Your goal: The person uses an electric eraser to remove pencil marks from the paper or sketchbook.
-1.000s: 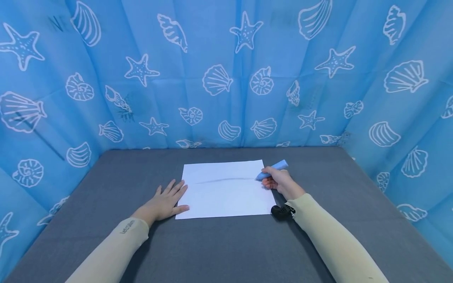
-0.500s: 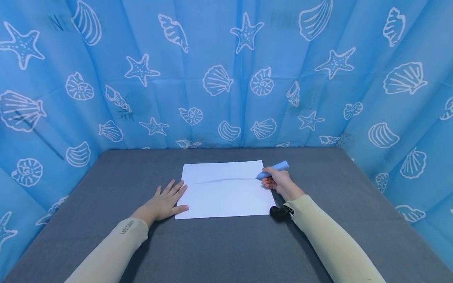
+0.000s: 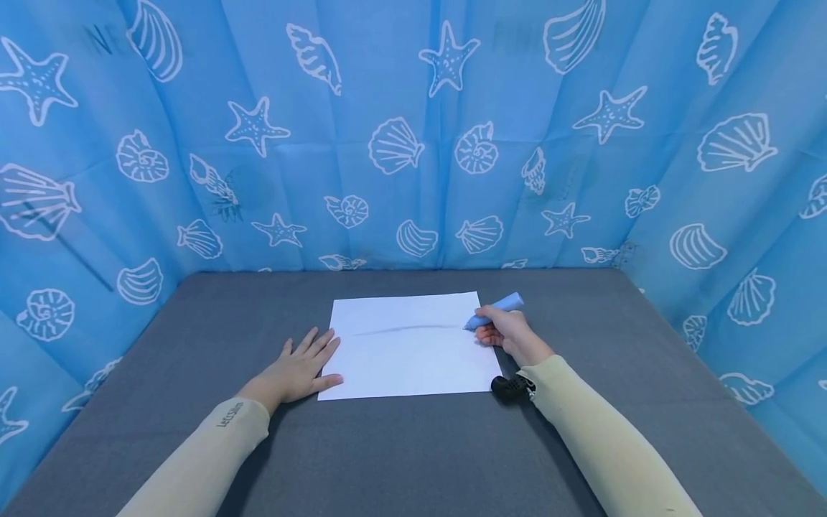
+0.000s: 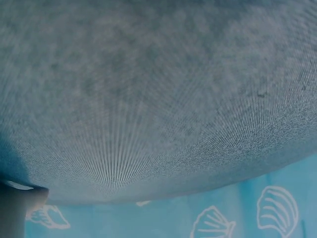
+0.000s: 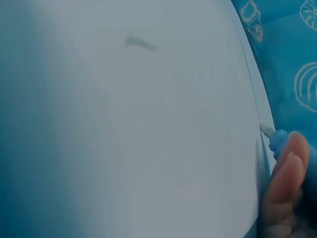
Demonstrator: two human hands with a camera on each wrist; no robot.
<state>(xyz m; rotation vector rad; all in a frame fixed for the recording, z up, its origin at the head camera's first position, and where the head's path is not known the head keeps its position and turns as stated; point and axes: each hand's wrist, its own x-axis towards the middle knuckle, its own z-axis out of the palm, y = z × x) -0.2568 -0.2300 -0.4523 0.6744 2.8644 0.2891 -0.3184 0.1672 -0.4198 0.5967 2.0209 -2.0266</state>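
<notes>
A white sheet of paper (image 3: pixel 407 366) lies on the grey table, with one faint, slightly curved blue-grey line (image 3: pixel 403 329) across its upper half. My left hand (image 3: pixel 293 373) rests flat with spread fingers, fingertips and thumb on the sheet's left edge. At the right edge my right hand (image 3: pixel 510 334) pinches a thick light-blue marker (image 3: pixel 504 304), tip down at the line's right end. The right wrist view shows the marker's pale tip (image 5: pixel 266 130) at the paper, thumb and fingers around the barrel. In the left wrist view the fingers are mostly out of sight.
A grey cloth (image 3: pixel 388 459) covers the table. Blue curtains (image 3: pixel 413 194) with white shells and starfish hang behind it and at both sides. A small black object (image 3: pixel 510 388) sits under the right wrist, by the sheet's lower right corner. A short greyish mark (image 5: pixel 141 43) shows in the right wrist view.
</notes>
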